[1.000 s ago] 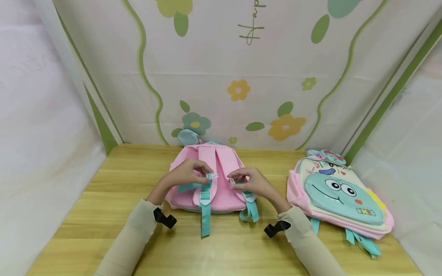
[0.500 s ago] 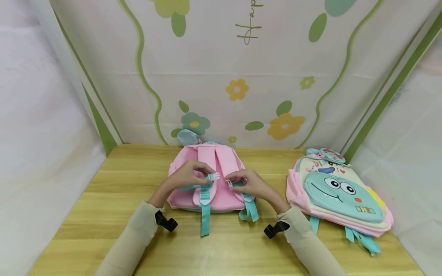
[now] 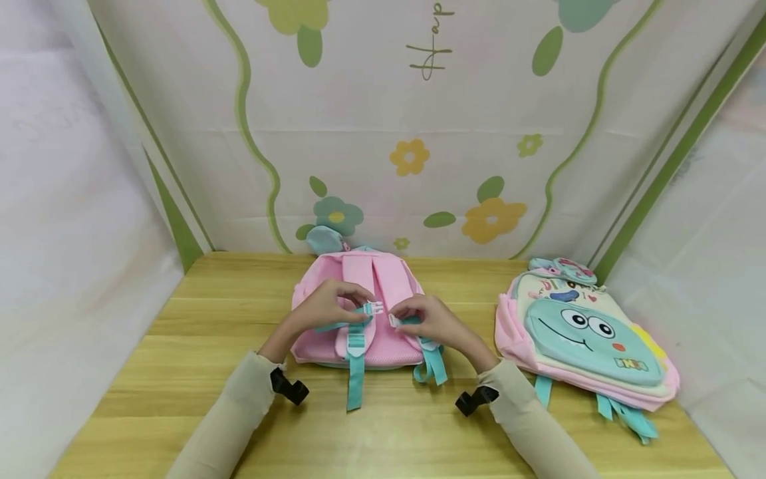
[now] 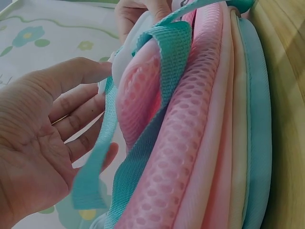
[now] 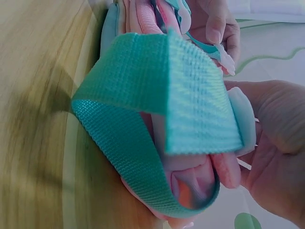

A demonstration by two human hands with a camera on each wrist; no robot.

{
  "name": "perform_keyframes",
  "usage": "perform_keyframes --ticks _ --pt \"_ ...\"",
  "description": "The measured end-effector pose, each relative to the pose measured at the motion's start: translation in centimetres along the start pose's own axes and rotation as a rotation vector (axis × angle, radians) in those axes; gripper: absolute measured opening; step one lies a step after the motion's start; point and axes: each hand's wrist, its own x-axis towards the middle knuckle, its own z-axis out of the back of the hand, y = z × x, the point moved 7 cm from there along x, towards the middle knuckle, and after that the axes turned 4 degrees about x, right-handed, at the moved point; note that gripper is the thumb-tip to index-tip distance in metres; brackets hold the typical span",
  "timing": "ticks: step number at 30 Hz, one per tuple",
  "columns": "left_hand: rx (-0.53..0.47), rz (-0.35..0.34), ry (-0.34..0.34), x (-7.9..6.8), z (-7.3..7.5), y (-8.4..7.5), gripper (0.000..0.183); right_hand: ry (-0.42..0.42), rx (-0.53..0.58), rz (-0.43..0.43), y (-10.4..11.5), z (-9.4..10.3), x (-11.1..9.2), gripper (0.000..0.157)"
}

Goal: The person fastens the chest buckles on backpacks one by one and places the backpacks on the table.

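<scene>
A pink backpack [image 3: 391, 349] lies on the wooden table with its shoulder straps [image 3: 359, 271] facing up. Over its middle, my left hand [image 3: 328, 307] pinches the white pronged half of a buckle [image 3: 376, 307], which sits on a teal strap. Just to the right, my right hand [image 3: 437, 323] pinches the white socket half [image 3: 394, 320] between thumb and fingers. The two halves face each other with a small gap. In the left wrist view, teal webbing [image 4: 93, 186] hangs beside the left palm. A broad teal loop [image 5: 128, 62] hides part of the bag in the right wrist view.
A second backpack [image 3: 592, 339], with a cartoon face on its front, lies at the right of the table [image 3: 179, 392]. A round teal pouch [image 3: 325, 239] sits at the pink bag's top. Behind the table hangs a flowered cloth [image 3: 359, 159].
Both hands keep hold of their buckle halves. The left hand's half has moved slightly right and the right hand's half slightly left and down, so the gap is narrower.
</scene>
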Motion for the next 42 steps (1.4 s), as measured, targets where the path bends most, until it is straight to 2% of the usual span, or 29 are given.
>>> perform_keyframes --ticks 6,12,20,26,31,42 --pt "-0.015 -0.009 0.001 0.1 -0.2 -0.1 0.023 -0.023 -0.019 0.034 0.6 0.2 -0.2 0.026" --pt "-0.003 -0.018 0.000 0.0 -0.2 0.2 0.020 -0.029 -0.120 0.084 1.6 0.1 -0.2 0.023" --pt "-0.020 -0.067 0.038 -0.2 -0.6 -0.1 0.019 -0.042 -0.184 0.066 2.0 -0.1 -0.4 0.023" --pt "0.017 -0.105 0.008 0.0 -0.8 -0.2 0.019 -0.072 -0.194 0.075 2.6 0.2 -0.5 0.025" --pt "0.026 -0.105 -0.005 0.1 -0.9 -0.3 0.020 -0.075 -0.189 0.075 2.8 0.3 -0.5 0.026" --pt "0.132 -0.107 -0.071 0.1 -0.6 -0.6 0.018 -0.099 -0.231 0.111 3.5 0.6 -0.4 0.026"
